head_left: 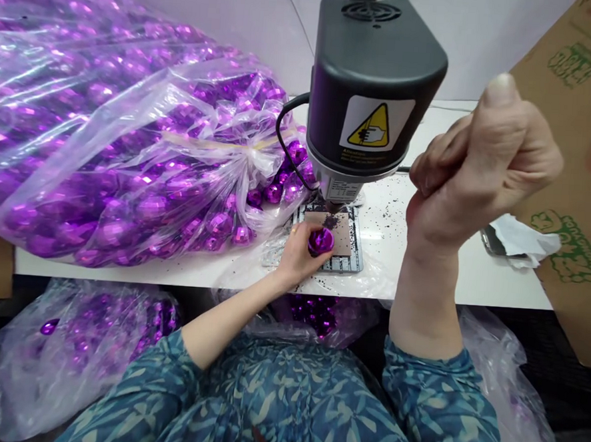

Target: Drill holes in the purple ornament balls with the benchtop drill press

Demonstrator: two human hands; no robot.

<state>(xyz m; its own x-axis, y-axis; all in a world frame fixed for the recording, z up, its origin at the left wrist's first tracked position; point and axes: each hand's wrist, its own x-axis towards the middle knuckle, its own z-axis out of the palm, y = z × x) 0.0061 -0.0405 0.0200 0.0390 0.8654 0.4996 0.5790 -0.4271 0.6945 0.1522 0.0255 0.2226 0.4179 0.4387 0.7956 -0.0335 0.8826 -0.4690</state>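
My left hand [301, 255] is closed around a shiny purple bauble [321, 242], with fingers and thumb at its sides. The bauble sits over a tan board [342, 240] on the metal base plate [355, 263], just in front of the machine's lower tip. Above stands a dark bench machine [380, 66], like a small drill press, with a yellow hand-warning sticker. To its right my right hand [490, 153] is raised in a fist. A short dark rod runs from the machine to this fist, which seems to grip it as a lever; its end is hidden.
A large clear bag [130, 137] of purple baubles fills the left of the white table [472, 282]. Dark crumbs [389, 210] lie around the base. At right are a cardboard box [577, 198] and white paper [525, 238] over a dark object. More bags [87, 355] hang below the edge.
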